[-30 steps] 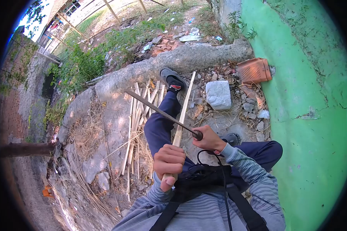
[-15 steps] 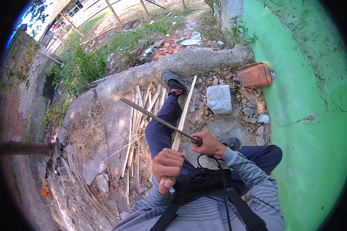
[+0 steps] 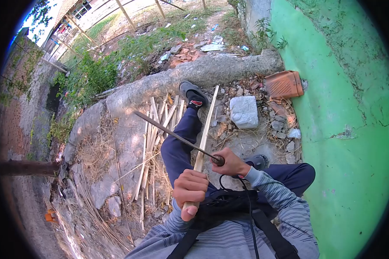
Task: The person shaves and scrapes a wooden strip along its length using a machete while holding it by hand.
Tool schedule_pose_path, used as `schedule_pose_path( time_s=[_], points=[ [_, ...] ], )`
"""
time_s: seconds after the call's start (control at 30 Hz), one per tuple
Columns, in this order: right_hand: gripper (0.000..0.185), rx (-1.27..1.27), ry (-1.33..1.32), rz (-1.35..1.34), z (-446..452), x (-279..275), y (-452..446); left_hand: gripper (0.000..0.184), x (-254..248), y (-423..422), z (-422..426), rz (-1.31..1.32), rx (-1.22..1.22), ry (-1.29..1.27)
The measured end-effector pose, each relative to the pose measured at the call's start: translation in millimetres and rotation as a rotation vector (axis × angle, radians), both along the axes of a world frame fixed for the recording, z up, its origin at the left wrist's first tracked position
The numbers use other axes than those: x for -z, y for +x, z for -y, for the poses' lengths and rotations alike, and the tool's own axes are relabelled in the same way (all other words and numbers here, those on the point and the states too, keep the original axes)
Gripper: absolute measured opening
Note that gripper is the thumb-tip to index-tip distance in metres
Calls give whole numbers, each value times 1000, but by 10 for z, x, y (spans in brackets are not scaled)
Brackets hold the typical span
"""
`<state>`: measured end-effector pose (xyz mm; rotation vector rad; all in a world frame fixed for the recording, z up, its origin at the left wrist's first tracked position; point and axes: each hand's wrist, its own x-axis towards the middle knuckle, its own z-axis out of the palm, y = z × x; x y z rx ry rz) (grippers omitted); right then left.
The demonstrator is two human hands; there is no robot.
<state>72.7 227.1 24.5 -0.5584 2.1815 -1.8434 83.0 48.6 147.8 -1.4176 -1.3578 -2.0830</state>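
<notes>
My left hand (image 3: 190,188) is closed around the lower end of a long pale strip (image 3: 208,125), which looks like split bamboo or wood. The strip points away from me, past my bent leg. In my right hand (image 3: 231,162) is the dark handle of a long knife (image 3: 170,131). Its narrow blade slants across the strip toward the upper left, just ahead of my left fist. Whether the edge touches the strip I cannot tell. Several similar strips (image 3: 146,162) lie in a loose pile on the ground left of my leg.
A white block (image 3: 243,112) sits on the ground beyond my right hand. A ribbed orange brick (image 3: 284,84) leans by the green wall (image 3: 345,181) on the right. A low concrete ridge (image 3: 160,83) curves across the front. Thin dry stems (image 3: 97,211) lie at lower left.
Very little differs. My left hand has shifted slightly closer to my body, and the knife and right hand sit a touch lower. Both grips are the same.
</notes>
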Motion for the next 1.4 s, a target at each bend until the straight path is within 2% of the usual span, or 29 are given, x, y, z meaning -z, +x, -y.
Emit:
schedule_pose_path(
  time_s=[0.1,0.17,0.23,0.4,0.47,0.6,0.67,0.73,0.8,0.87,0.93,1.07,1.13,1.17,1.3,1.37,1.4],
  points=[
    [19,-5,38,-3,5,3,-67,53,-36,-58,19,-24,8,-25],
    [19,36,65,19,15,285,-204,69,-112,-65,-5,19,-23,-21],
    [21,173,57,67,-45,752,-384,69,-99,-41,12,33,-44,-19],
    [20,196,70,47,33,601,-321,69,-52,0,44,60,-112,49],
    [21,87,-13,20,118,405,-210,69,-50,-14,28,52,-113,71],
    [18,114,43,15,41,670,-386,69,-55,-47,37,35,-115,85],
    [19,187,62,63,-17,1076,-589,67,-88,-49,62,69,-134,72],
    [21,259,82,106,-83,1122,-663,65,-70,-26,54,65,-140,93],
    [22,261,228,83,-120,1079,-719,63,-47,-28,74,59,-152,114],
    [23,273,206,91,-109,978,-652,61,-24,-13,111,86,-208,196],
    [22,159,126,-49,-72,900,-559,60,-64,-10,60,90,-213,197],
    [23,157,121,-29,-76,977,-623,59,-83,-48,37,88,-216,186],
    [24,317,202,98,-123,1304,-815,58,-84,-55,6,83,-205,183],
    [23,306,212,53,-149,1530,-886,58,-84,-58,0,75,-196,183],
    [24,397,247,16,-89,1277,-861,57,-59,-77,120,99,-248,252],
    [21,240,143,-50,-29,1062,-732,57,-73,-102,141,93,-235,247],
    [21,239,145,-54,-20,1026,-702,57,-77,-129,136,81,-220,246]
  ],
)
